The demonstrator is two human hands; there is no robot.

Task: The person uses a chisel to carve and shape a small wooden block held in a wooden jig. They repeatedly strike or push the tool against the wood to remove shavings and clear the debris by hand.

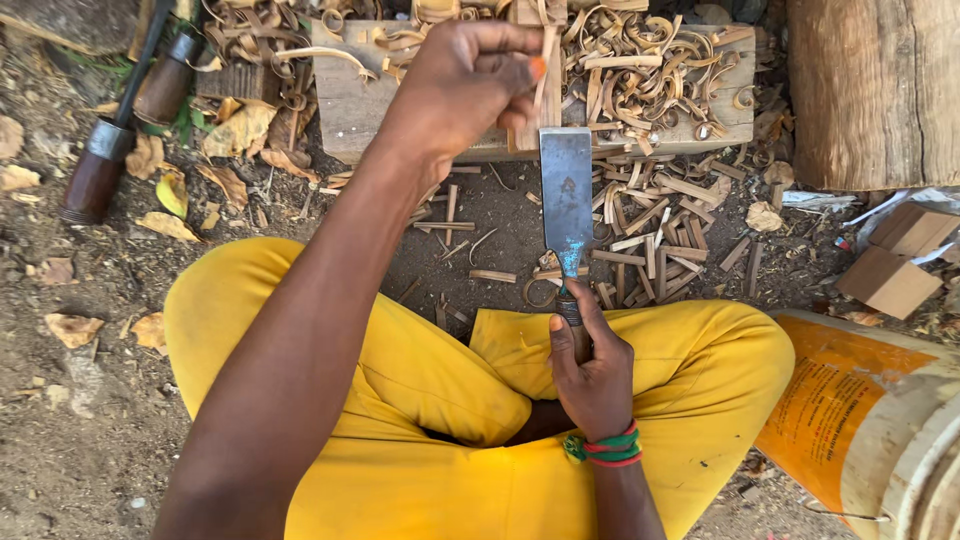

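Observation:
I sit cross-legged in yellow trousers on bare ground. My left hand (462, 88) pinches a thin upright wooden strip (549, 75) that stands on a flat wooden block (352, 105). My right hand (592, 370), with red and green bands at the wrist, grips the handle of a broad flat chisel (566, 195). The chisel's wide steel blade points away from me, its edge meeting the strip at the block's near side. Curled shavings cover the block's top.
Wood chips and short sticks (655, 240) litter the soil beyond my knees. A thick log (875, 90) stands at the upper right, small wooden blocks (890, 275) beside it. An orange-labelled container (835, 405) sits at the lower right. Dark-handled tools (110, 150) lie upper left among dry leaves.

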